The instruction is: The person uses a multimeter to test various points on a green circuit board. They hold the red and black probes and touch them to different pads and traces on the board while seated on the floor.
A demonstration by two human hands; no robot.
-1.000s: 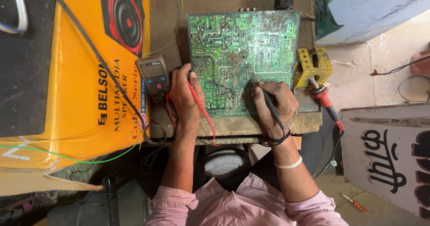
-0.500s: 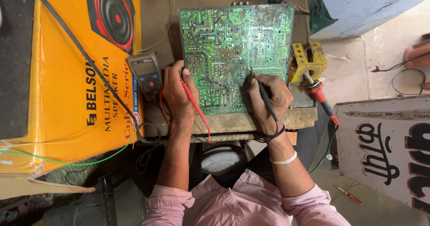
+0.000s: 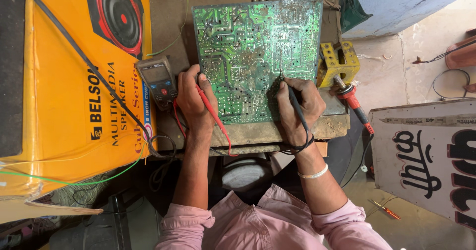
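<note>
Left hand (image 3: 194,98) is gripping a slim red plastic test probe (image 3: 210,112), closed around it, tip resting at the left edge of the large green printed circuit board (image 3: 255,56), which is lying solder side up on a worn wooden bench top (image 3: 327,126). Right hand (image 3: 297,103) is clamped pen-style on a slim black plastic test probe (image 3: 292,96), tip touching a solder pad near the board's lower middle. Hands are apart, one on each side of the board.

A grey handheld multimeter (image 3: 157,81) is lying just beside the left hand, against an orange cardboard speaker box (image 3: 64,96). A red-handled soldering iron (image 3: 353,101) is resting in a yellow metal stand (image 3: 338,61) to the right.

Judgement: pads are crowded, so each tip is needing a steep angle and steady pressure on one joint only; bracing the heels of both hands on the board edge should be limiting slip and bridging. Meter display is too small to read.
</note>
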